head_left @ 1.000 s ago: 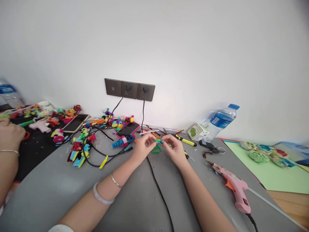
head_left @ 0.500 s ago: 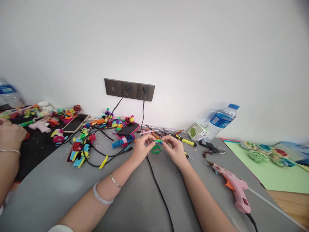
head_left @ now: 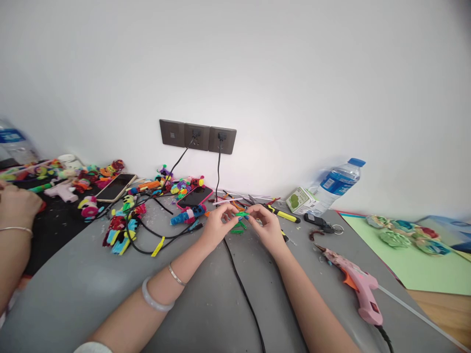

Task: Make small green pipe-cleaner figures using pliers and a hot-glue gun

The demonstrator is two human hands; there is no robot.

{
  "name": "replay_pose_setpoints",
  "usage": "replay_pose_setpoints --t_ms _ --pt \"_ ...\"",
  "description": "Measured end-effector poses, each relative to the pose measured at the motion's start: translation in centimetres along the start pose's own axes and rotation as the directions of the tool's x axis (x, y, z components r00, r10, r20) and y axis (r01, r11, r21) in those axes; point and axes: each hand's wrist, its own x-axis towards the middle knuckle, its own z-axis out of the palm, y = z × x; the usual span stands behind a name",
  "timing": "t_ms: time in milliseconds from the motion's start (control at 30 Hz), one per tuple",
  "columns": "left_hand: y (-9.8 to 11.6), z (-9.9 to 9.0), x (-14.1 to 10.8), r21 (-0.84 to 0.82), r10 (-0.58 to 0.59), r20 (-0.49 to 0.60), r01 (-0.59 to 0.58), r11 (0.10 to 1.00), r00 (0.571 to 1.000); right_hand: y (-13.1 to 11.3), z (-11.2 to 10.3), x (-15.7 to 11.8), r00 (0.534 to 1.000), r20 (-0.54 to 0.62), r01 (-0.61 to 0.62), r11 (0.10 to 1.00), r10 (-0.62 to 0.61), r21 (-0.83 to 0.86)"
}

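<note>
Between my two hands is a short green pipe cleaner piece [head_left: 242,214], held level just above the table. My left hand [head_left: 219,224] pinches its left end with thumb and forefinger, and my right hand [head_left: 266,226] pinches the right end the same way. Right below the fingertips, more green pipe cleaner pieces [head_left: 237,231] lie on the grey table [head_left: 206,299]. Close behind the right hand rests a yellow and black cutter [head_left: 285,214]. A blue and pink pipe cleaner figure [head_left: 188,214] lies left of my left hand.
A pink glue gun [head_left: 362,289] lies at right, near keys [head_left: 336,229], a juice carton [head_left: 300,200] and a water bottle [head_left: 338,184]. Black cables [head_left: 241,284] cross the table. Phones [head_left: 117,187] and pipe cleaner figures [head_left: 121,230] crowd the left; another person's hand [head_left: 18,206] is there.
Both hands stay in nearly the same place. The green piece between the fingertips has shifted slightly, and the fingers have barely moved. The other person's hand has moved a little.
</note>
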Motion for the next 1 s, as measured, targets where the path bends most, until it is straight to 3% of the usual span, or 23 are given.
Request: replay_pose_setpoints --t_ms 1000 --pt "-0.28 -0.27 0.13 -0.01 0.017 -0.028 -0.017 1.0 0.999 0.31 -0.06 -0.03 1.0 0.011 -0.03 0.998 0.029 0.057"
